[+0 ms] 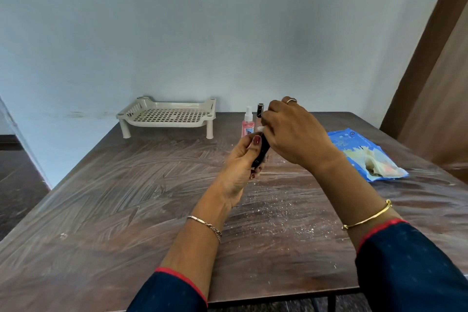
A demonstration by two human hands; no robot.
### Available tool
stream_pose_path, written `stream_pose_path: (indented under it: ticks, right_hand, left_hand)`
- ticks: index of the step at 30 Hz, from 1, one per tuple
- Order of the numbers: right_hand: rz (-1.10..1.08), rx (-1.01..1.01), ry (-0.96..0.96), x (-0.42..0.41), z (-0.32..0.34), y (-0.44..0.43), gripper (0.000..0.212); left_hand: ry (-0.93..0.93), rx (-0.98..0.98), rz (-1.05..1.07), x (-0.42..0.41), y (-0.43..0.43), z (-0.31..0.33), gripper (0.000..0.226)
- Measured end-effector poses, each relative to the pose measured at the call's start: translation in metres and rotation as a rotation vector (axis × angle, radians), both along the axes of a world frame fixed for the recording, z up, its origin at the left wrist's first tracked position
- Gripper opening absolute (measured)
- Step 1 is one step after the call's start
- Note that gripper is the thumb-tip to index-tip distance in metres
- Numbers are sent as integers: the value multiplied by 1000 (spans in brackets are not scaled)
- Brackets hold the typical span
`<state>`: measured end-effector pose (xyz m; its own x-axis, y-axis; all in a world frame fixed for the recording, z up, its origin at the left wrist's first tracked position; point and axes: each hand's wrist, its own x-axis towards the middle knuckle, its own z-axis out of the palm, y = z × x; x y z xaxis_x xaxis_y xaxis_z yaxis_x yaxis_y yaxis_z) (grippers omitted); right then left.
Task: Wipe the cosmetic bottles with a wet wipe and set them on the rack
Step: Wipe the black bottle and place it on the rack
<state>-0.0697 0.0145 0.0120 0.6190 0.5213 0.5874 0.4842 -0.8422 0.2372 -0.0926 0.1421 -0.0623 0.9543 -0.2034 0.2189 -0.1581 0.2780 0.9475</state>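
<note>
Black bottle (263, 148) half-hidden by right hand (293, 132)

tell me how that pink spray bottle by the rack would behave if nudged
The pink spray bottle stands upright, tall and narrow, so it would probably tip rather than slide. Being small plastic, it is likely light. Once down, its round body could roll on the table.

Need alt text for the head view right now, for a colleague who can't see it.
Both hands hold a black cosmetic bottle above the table: left hand grips it, right hand presses a white wipe on it. The rack holds nothing; a pink spray bottle stands beyond.
</note>
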Motion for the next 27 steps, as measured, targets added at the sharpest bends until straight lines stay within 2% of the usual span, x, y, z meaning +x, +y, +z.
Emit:
stream_pose_path:
  ticks: [5,8,10,11,12,14,19,24,27]
  right_hand:
    - [57,456,288,1,-6,-8,28]
    - [159,926,448,2,-13,-4,13]
    - [208,1229,435,1,-18,0,2]
    - [211,1289,386,0,-21,2,2]
    - [203,1289,337,-1,-23,4,4]
    - [164,1164,252,-8,-27,10,10]
    - [152,623,7,-29,-40,15,28]
    - [110,327,-31,-31,-49,12,39]
    - [79,263,-96,-25,-42,11,39]
  left_hand:
    - [-14,50,30,-4,-3,3,21]
    - [-3,-7,26,-4,-2,4,20]
    - [20,-59,-19,-5,-2,4,19]
    - [34,-84,-46,-5,-2,4,18]
    - [51,-112,-70,-5,-3,3,18]
    - [81,-170,-102,-5,-4,2,18]
    - [117,-255,-107,-3,-3,-1,23]
    - [110,-308,-99,0,-1,0,28]
    - [94,-289,-92,1,-1,0,29]
